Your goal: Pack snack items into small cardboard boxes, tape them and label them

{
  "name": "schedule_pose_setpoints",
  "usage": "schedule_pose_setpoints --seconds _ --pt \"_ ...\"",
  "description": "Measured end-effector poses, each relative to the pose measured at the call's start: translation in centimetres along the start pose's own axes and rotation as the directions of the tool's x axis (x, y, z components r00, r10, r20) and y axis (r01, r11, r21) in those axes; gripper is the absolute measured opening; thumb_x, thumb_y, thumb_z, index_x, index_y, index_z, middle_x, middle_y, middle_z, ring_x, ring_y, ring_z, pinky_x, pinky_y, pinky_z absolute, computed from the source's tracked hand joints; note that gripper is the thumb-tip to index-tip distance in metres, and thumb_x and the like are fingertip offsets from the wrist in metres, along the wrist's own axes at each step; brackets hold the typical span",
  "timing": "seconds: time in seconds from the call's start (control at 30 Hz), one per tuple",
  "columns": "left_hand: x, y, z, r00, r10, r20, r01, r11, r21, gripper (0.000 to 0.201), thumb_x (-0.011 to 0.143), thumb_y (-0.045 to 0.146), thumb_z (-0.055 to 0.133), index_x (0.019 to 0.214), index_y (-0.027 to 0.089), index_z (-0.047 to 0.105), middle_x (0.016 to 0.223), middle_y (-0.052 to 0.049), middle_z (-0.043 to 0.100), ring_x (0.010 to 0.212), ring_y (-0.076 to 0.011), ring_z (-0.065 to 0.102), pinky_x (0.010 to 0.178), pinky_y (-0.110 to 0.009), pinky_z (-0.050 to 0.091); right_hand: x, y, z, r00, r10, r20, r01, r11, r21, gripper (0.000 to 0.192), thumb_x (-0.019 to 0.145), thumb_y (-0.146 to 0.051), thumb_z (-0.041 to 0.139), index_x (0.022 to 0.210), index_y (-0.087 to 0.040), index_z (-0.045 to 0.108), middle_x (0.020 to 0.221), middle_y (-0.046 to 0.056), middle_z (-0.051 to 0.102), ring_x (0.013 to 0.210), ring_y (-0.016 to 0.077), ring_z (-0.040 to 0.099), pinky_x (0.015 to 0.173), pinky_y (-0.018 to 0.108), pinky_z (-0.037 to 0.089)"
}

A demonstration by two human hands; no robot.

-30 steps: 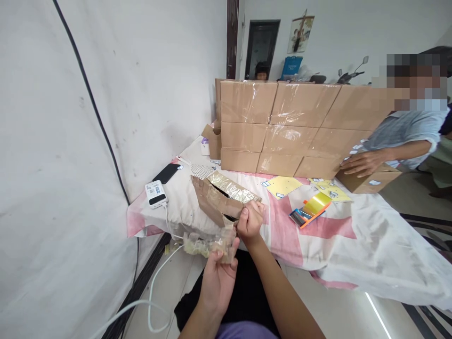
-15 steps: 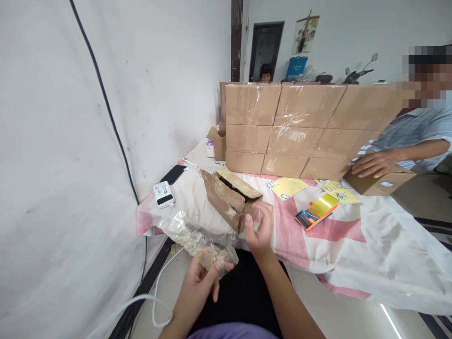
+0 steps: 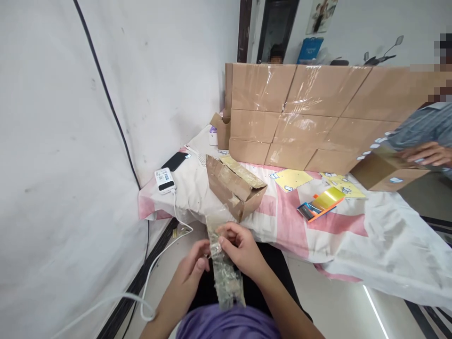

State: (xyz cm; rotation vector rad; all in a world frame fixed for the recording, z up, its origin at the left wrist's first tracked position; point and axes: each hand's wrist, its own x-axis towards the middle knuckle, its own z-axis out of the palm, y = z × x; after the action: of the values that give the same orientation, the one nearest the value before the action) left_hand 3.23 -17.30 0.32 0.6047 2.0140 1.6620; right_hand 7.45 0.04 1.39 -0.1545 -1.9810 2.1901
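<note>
A crumpled strip of used clear tape (image 3: pixel 226 270), glossy and flecked with brown cardboard fibre, hangs in the lower centre of the frame. The left hand (image 3: pixel 192 270) pinches its edge from the left and the right hand (image 3: pixel 238 247) grips its upper part from the right, both closed on the strip. Its lower end lies against purple fabric (image 3: pixel 229 325) at the bottom edge.

Half a second ago the strip was a loose wad held in the left hand alone, while the right hand hovered open beside the small carton; now both hands meet on it lower in the frame and it is drawn out lengthwise.

Just above the hands a small worn cardboard carton (image 3: pixel 235 186) sits with its flaps open on the bench (image 3: pixel 353 235), which is draped in a wrinkled white and pink cloth. To the left lie a white power bank (image 3: pixel 165 181) with a white cable (image 3: pixel 155 278) trailing to the floor, and a black phone (image 3: pixel 174 161). A stack of taped brown cartons (image 3: pixel 310 117) fills the upper centre. An orange tape dispenser (image 3: pixel 319 205) and yellow sticker sheets (image 3: pixel 291 179) lie to the right. At the right edge another person's hand (image 3: pixel 425 153) rests on a further carton (image 3: pixel 388 172).
</note>
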Motion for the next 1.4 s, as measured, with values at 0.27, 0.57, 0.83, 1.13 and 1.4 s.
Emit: schedule_pose_setpoints --seconds 0.27,0.57,0.83,1.13,1.4 --pt "3.4 0.7 -0.1 0.966 0.162 -0.201 -0.159 0.987 0.029 0.025 0.091 0.037 0.064 0.105 0.022 0.076 0.099 -0.005 0.073 0.082 -0.0181 0.067 0.069 -0.025 0.053 0.3 0.7 0.6 0.981 0.157 0.112 -0.175 0.971 0.166 0.032 0.087 -0.049 0.068 0.096 -0.019 0.059 0.054 -0.007 0.053 0.042 0.0079 0.045 0.043 0.019 0.034" --pt "6.0 1.3 -0.5 0.911 0.412 -0.029 -0.409 0.909 0.083 0.025 0.091 0.018 0.057 0.096 0.026 0.08 0.104 -0.004 0.075 0.098 -0.0187 0.069 0.089 -0.027 0.052 0.4 0.0 -1.4 0.968 0.195 0.159 -0.242 0.894 0.377 0.044 0.081 -0.056 0.069 0.096 -0.015 0.06 0.057 -0.002 0.063 0.043 0.0111 0.057 0.042 0.02 0.038" --pt "5.8 1.4 -0.2 0.98 0.178 0.082 -0.176 0.984 -0.034 0.044 0.093 0.034 0.06 0.135 0.022 0.064 0.124 -0.009 0.072 0.114 -0.0241 0.067 0.1 -0.033 0.051 -0.6 -0.3 -2.0 0.993 0.111 -0.051 -0.101 0.98 0.174 0.025 0.084 -0.04 0.069 0.089 -0.019 0.057 0.06 -0.006 0.057 0.047 0.0085 0.053 0.048 0.02 0.043" --pt "5.9 1.7 1.3 0.915 0.394 0.09 -0.403 0.881 0.248 0.016 0.093 0.027 0.061 0.088 0.023 0.075 0.114 -0.008 0.076 0.111 -0.0251 0.071 0.101 -0.037 0.053 -0.8 0.4 -1.8 0.986 0.153 -0.068 -0.137 0.97 0.202 0.048 0.086 -0.065 0.061 0.095 -0.018 0.06 0.06 -0.005 0.052 0.042 0.0088 0.047 0.04 0.021 0.039" --pt "5.8 2.1 0.4 0.963 0.087 0.255 -0.088 0.996 -0.006 0.064 0.087 0.039 0.069 0.146 0.019 0.052 0.139 -0.018 0.062 0.123 -0.0304 0.064 0.102 -0.042 0.053 -1.0 0.3 -2.5 0.996 0.035 -0.08 -0.026 0.993 0.113 0.014 0.091 -0.031 0.059 0.099 -0.021 0.054 0.073 -0.004 0.057 0.058 0.0098 0.048 0.053 0.021 0.038"
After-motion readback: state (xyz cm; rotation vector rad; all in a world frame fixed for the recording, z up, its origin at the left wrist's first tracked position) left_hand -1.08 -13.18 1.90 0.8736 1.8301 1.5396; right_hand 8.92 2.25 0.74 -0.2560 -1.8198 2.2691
